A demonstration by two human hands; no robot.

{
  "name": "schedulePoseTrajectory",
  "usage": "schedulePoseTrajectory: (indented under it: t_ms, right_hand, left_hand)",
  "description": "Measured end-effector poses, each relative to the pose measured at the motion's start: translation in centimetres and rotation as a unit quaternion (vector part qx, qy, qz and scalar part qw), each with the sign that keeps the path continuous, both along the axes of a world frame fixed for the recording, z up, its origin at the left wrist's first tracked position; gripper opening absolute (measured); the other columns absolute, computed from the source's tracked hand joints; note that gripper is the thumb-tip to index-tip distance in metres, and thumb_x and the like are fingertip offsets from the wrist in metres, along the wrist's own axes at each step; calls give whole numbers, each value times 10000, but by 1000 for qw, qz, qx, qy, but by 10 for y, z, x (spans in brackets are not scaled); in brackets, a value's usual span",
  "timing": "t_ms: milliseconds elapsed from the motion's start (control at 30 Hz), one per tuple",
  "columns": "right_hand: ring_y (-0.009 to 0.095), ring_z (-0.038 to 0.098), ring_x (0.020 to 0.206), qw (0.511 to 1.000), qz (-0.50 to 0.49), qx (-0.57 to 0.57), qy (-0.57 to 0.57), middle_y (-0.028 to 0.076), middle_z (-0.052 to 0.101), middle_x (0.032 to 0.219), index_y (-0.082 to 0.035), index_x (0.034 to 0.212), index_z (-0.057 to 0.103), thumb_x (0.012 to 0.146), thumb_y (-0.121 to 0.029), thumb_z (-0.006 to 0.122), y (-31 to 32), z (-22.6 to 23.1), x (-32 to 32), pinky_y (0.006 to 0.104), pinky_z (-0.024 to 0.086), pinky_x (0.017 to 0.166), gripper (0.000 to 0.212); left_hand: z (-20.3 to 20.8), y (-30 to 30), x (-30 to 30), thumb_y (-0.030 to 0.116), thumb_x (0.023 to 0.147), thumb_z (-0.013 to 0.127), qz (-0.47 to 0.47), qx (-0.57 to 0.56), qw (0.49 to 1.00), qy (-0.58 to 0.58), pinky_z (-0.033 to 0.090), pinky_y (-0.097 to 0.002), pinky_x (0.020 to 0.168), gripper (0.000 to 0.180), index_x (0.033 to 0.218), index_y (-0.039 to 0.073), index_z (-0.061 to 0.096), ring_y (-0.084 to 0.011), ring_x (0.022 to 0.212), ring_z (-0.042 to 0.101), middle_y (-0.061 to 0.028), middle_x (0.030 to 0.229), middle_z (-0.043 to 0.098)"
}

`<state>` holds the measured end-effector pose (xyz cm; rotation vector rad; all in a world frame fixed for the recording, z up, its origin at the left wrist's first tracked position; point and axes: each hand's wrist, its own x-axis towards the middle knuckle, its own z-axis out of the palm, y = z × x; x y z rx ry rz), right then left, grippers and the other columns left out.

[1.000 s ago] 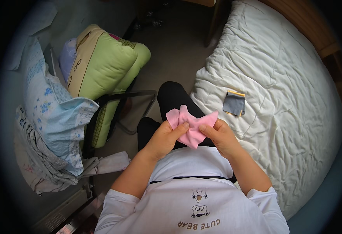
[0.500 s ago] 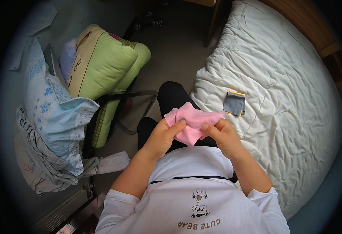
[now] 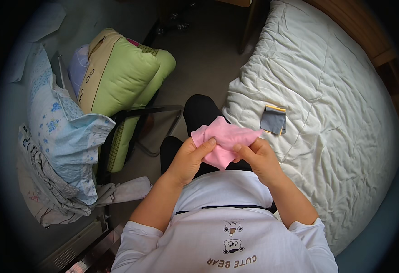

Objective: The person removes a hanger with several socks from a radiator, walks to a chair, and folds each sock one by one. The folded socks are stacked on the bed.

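Observation:
A soft pink cloth (image 3: 227, 142) is stretched between my two hands above my lap, its exact kind not clear from its folds. Gripping its left side, my left hand (image 3: 191, 157) has the thumb on top of the fabric. My right hand (image 3: 257, 157) pinches the right side, thumb pressed on the front and fingers behind. One corner of the cloth points down toward my waist, and another peaks upward. To the right, a small folded grey cloth with yellow edging (image 3: 273, 120) lies on the white quilt (image 3: 336, 113).
On my left, a chair with a dark metal frame (image 3: 174, 109) carries green cushions (image 3: 126, 77), a blue floral pillow (image 3: 56, 118) and crumpled grey clothing (image 3: 49, 182). A wooden headboard (image 3: 368, 32) borders the bed. Dark floor (image 3: 204, 59) lies ahead.
The pink cloth's upper peak has shifted slightly up and left. Both hands keep their grip, with barely any movement. The grey cloth stays put.

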<state>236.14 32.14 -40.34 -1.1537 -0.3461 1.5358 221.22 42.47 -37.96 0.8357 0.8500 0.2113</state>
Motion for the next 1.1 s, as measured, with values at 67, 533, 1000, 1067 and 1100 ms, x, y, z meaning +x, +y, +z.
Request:
schedulePoseTrajectory:
  t_ms: [67, 533, 1000, 1067, 1100]
  right_hand:
    - [101, 557, 765, 1000, -5, 6, -2, 46, 591, 846, 17, 930, 574, 837, -117, 511, 0, 1, -2, 241, 462, 669, 175]
    - [75, 522, 703, 999, -13, 31, -30, 25, 574, 789, 21, 884, 577, 847, -97, 486, -1, -6, -3, 226, 434, 630, 153]
    - [56, 480, 668, 998, -39, 31, -47, -12, 542, 754, -14, 868, 569, 836, -205, 564, 7, 0, -12, 206, 393, 589, 194]
    - [54, 477, 668, 997, -37, 35, -64, -13, 537, 749, -8, 875, 567, 836, -199, 562, 6, -4, -11, 210, 391, 583, 195]
    - [53, 475, 667, 996, -36, 37, -73, -14, 535, 747, -5, 878, 566, 836, -196, 562, 5, -6, -10, 212, 390, 580, 196]
  left_hand:
    - [1, -1, 1, 172, 880, 472, 6, 3, 1000, 6, 395, -261, 850, 280, 1108, 13, 499, -113, 970, 516, -40, 1042, 555]
    - [1, -2, 2, 187, 877, 494, -11, 32, 999, 17, 398, -243, 843, 300, 1128, 23, 483, -98, 955, 513, -25, 1029, 547]
    - [4, -5, 3, 145, 866, 516, -108, 159, 978, 77, 438, -250, 775, 209, 990, -8, 587, -101, 852, 550, -35, 923, 597]
    - [2, -7, 1, 121, 869, 506, -151, 201, 962, 102, 435, -254, 791, 209, 1006, -17, 583, -104, 868, 551, -44, 935, 599]
    - [2, -6, 2, 118, 871, 501, -144, 200, 966, 80, 433, -254, 798, 214, 1014, -20, 580, -106, 876, 551, -46, 943, 599]
